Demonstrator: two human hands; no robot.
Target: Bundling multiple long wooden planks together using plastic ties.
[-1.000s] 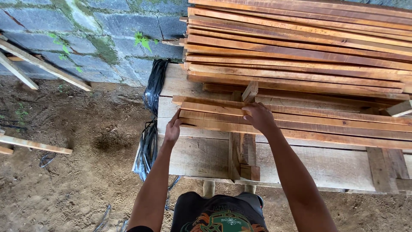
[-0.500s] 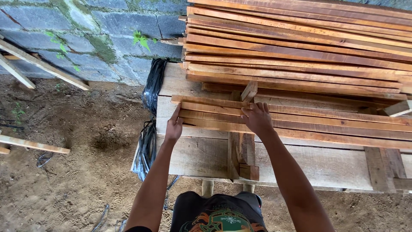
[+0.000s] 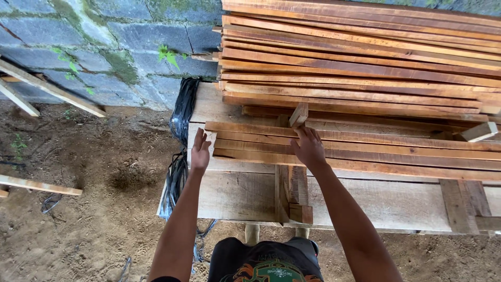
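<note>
Ground of bare brown dirt (image 3: 94, 209) is seen on the left, bounded at the top by a grey block wall (image 3: 104, 42) with patches of moss and a few green sprouts. A wooden counter (image 3: 376, 201) of pale planks is set against that wall and fills the right half of the view. A tall stack of reddish boards (image 3: 365, 57) is piled on its far part, the ends roughly lined up on the left. Nearer the edge, a low layer of long slats (image 3: 391, 151) is laid side by side across the counter, just in front of the stack. Black plastic strapping (image 3: 180, 136) is draped down the counter's left end to the dirt. Loose strips of wood (image 3: 47, 89) are leaned at the foot of the wall, and another is laid flat on the dirt at the far left.

The right hand (image 3: 309, 148) is laid palm down on the slats, fingers spread and pressed on the wood, close to a short upright block (image 3: 298, 115). The left hand (image 3: 200, 151) is held open with fingers loosely extended at the left ends of the slats; whether it touches them cannot be told. Nothing is gripped by either hand.
</note>
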